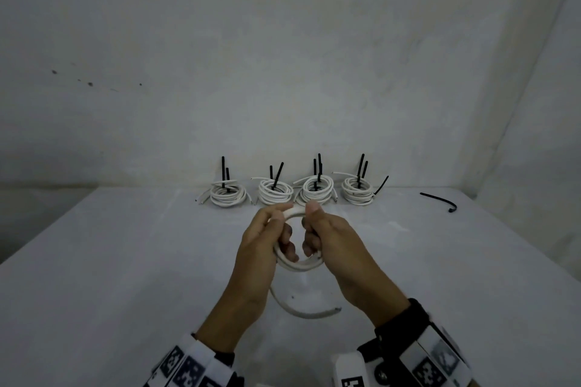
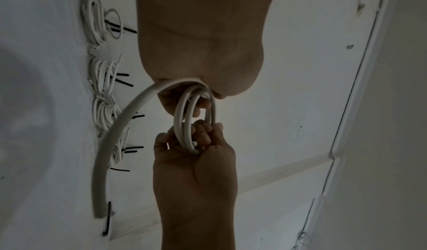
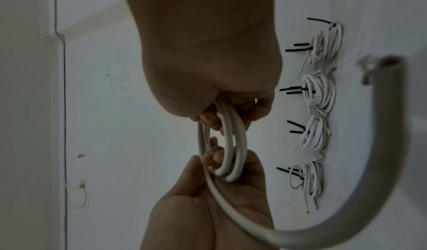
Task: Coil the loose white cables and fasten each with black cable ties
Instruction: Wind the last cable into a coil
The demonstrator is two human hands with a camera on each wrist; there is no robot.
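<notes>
Both hands hold a small coil of white cable (image 1: 298, 264) upright above the middle of the white table (image 1: 125, 276). My left hand (image 1: 276, 226) grips the coil's left side with its fingers curled through the loops, and my right hand (image 1: 317, 229) grips the right side with the thumb on top. The cable's loose tail (image 1: 301, 313) curves down below the hands, its cut end pointing right. In the left wrist view the coil (image 2: 180, 118) runs between the left fingers (image 2: 175, 100) and the right fingers (image 2: 205, 137). The right wrist view shows the same coil (image 3: 231, 144).
Several white coils (image 1: 228, 195) fastened with black ties stand in a row along the back wall (image 1: 283, 72), their tie tails sticking up. One loose black cable tie (image 1: 440, 199) lies at the back right of the table. Walls close in at the back and right.
</notes>
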